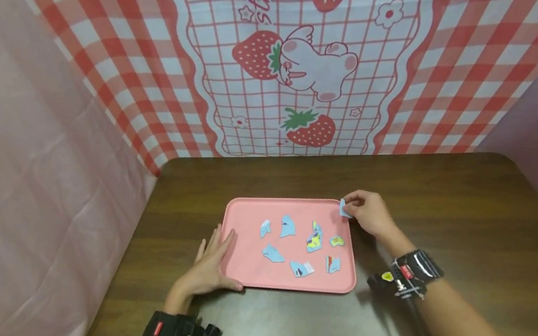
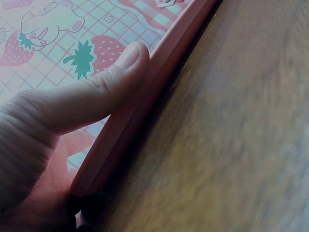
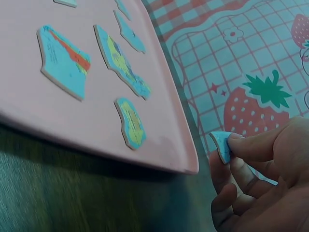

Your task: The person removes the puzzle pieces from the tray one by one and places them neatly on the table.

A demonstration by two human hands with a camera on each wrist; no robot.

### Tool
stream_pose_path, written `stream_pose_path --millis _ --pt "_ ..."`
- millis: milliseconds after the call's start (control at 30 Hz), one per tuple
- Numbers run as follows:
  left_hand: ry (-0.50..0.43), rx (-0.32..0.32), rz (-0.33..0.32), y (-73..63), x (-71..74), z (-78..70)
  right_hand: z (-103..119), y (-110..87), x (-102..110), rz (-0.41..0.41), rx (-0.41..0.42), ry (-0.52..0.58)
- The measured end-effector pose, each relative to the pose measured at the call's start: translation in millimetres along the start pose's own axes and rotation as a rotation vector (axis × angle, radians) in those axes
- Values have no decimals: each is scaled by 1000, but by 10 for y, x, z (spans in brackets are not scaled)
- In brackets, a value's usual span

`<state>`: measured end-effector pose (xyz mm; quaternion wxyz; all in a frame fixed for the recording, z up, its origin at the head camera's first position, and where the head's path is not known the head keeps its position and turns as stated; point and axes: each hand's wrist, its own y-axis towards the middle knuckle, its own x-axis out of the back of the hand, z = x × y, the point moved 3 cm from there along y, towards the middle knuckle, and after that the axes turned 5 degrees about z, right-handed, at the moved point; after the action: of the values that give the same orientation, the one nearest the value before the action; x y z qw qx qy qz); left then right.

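A pink tray (image 1: 242, 262) lies on the table with several light blue puzzle pieces spread out on it. My left hand (image 1: 205, 271) rests at its near left corner, fingers spread along the left side and the thumb (image 2: 108, 92) straight against the near rim. At the far right corner my right hand (image 1: 370, 214) pinches one light blue puzzle piece (image 3: 222, 145) between thumb and fingers, just outside the rim. Closest to that hand on the tray is a small yellow-green puzzle piece (image 3: 130, 123); a blue piece with an orange-red stripe (image 3: 65, 63) lies nearer the front.
The brown wooden table (image 1: 182, 196) extends around the tray. Behind it hangs a red-and-white checked cloth (image 1: 198, 83) printed with strawberries. Pink cloth (image 1: 34, 186) hangs along the left side. A black wrist camera mount (image 1: 170, 333) is strapped on each forearm.
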<state>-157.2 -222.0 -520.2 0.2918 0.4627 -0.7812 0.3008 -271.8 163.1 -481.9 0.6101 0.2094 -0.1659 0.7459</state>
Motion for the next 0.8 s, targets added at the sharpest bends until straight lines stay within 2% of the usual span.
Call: stream_pose_path --millis 400,800 --pt "3 8 2 -3 0 -11 -116 31 156 -14 -5 -48" --pt "1 1 -6 0 2 -16 -248 89 228 7 -52 -63"
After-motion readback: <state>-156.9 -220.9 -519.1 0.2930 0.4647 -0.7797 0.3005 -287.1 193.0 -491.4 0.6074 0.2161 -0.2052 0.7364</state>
